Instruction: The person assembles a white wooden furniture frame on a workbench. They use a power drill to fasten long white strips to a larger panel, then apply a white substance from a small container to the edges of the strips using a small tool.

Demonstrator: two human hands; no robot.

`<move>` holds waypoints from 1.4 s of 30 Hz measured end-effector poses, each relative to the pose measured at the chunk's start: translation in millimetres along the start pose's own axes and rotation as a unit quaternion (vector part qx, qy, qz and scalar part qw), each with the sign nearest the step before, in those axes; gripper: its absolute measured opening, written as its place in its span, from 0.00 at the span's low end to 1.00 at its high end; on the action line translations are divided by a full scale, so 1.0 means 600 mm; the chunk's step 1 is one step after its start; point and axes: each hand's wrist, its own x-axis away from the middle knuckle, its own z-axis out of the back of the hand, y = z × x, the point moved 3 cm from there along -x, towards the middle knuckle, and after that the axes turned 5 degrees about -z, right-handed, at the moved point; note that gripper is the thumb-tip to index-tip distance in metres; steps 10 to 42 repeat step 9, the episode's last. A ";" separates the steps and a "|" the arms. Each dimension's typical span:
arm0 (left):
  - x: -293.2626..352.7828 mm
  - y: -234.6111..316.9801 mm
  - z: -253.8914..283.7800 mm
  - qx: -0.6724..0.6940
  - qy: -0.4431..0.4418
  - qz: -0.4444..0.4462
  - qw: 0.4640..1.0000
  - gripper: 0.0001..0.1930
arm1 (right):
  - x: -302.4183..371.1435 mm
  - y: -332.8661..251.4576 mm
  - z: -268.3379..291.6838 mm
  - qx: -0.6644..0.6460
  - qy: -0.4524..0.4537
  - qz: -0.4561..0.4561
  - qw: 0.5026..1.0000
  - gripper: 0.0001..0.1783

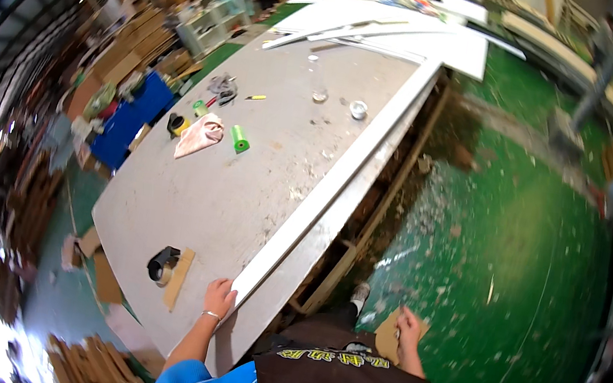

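A long white strip (331, 187) lies along the right edge of the grey worktable (162, 202). My left hand (219, 299) is closed on its near end, fingers over the top. At my right side, over the floor, my right hand (407, 333) is closed on a flat tan piece that looks like cardboard (387, 335). Left of my left hand lie a narrow tan strip (179, 279) and a roll of tape (163, 265) with a black part.
Farther up the table are a pinkish cloth (201, 135), a green roll (240, 139), a yellow cutter (256, 97), a clear bottle (316, 82) and a small white tub (357, 110). White panels (462, 52) lie beyond. A blue bin (131, 122) stands left; green floor (502, 260) lies right.
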 end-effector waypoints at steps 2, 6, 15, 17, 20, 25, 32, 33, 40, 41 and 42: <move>-0.076 0.073 -0.046 0.025 -0.032 0.013 0.999 0.33 | -0.023 -0.055 -0.019 -0.011 0.014 -0.037 0.999 0.25; -0.266 0.228 -0.098 -0.082 -0.117 0.003 0.990 0.40 | -0.098 -0.149 -0.026 -0.010 0.046 -0.036 0.998 0.26; -0.408 0.283 -0.170 -0.045 -0.105 -0.055 0.992 0.43 | -0.185 -0.219 -0.022 0.002 0.014 0.014 1.000 0.26; -0.408 0.283 -0.170 -0.045 -0.105 -0.055 0.992 0.43 | -0.185 -0.219 -0.022 0.002 0.014 0.014 1.000 0.26; -0.408 0.283 -0.170 -0.045 -0.105 -0.055 0.992 0.43 | -0.185 -0.219 -0.022 0.002 0.014 0.014 1.000 0.26; -0.408 0.283 -0.170 -0.045 -0.105 -0.055 0.992 0.43 | -0.185 -0.219 -0.022 0.002 0.014 0.014 1.000 0.26; -0.408 0.283 -0.170 -0.045 -0.105 -0.055 0.992 0.43 | -0.185 -0.219 -0.022 0.002 0.014 0.014 1.000 0.26; -0.408 0.283 -0.170 -0.045 -0.105 -0.055 0.992 0.43 | -0.185 -0.219 -0.022 0.002 0.014 0.014 1.000 0.26; -0.408 0.283 -0.170 -0.045 -0.105 -0.055 0.992 0.43 | -0.185 -0.219 -0.022 0.002 0.014 0.014 1.000 0.26; -0.408 0.283 -0.170 -0.045 -0.105 -0.055 0.992 0.43 | -0.185 -0.219 -0.022 0.002 0.014 0.014 1.000 0.26; -0.408 0.283 -0.170 -0.045 -0.105 -0.055 0.992 0.43 | -0.185 -0.219 -0.022 0.002 0.014 0.014 1.000 0.26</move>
